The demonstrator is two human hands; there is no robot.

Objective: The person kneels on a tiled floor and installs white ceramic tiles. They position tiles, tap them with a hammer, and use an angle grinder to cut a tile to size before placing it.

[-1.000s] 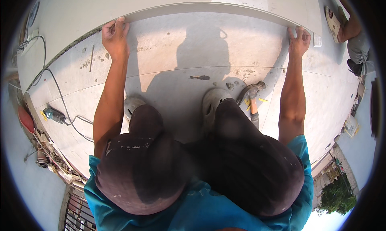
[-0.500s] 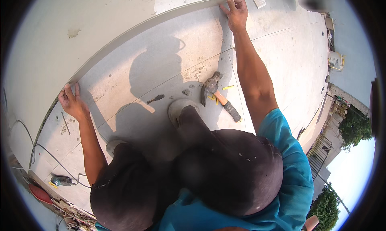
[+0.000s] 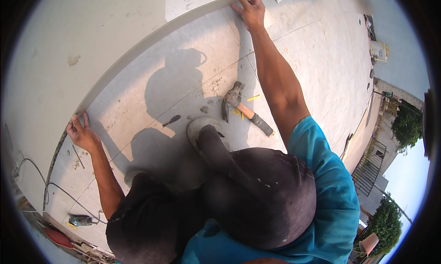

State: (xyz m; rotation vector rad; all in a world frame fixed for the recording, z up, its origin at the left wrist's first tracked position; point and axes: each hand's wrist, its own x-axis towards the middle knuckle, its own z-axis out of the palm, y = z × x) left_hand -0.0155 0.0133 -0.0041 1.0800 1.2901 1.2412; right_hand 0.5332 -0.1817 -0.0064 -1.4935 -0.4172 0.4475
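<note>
A long, thin grey strip (image 3: 131, 57), like a skirting tile, stands along the foot of the pale wall. My left hand (image 3: 84, 134) grips its near-left end, with thumb and fingertips at the top edge. At the far end my right hand (image 3: 252, 12) holds the strip the same way, one finger stretched toward the floor. Between my arms, a claw hammer (image 3: 245, 110) with a wooden, black-wrapped handle lies on the tiled floor. Small yellow pieces (image 3: 253, 98) lie around it. Nearer my shoe is a dark, narrow lump (image 3: 172, 120).
A corded power tool (image 3: 81, 220) rests at the lower left, its cable (image 3: 64, 190) running toward the wall. A dark gap (image 3: 59, 150) follows the wall base beyond my left hand. My shoe (image 3: 198, 128) stands close to the hammer. A white bucket (image 3: 379, 51) sits far right.
The whole view has shifted a little, so the hammer and right hand appear further left and the left hand lower. Both hands keep their grip on the strip.
</note>
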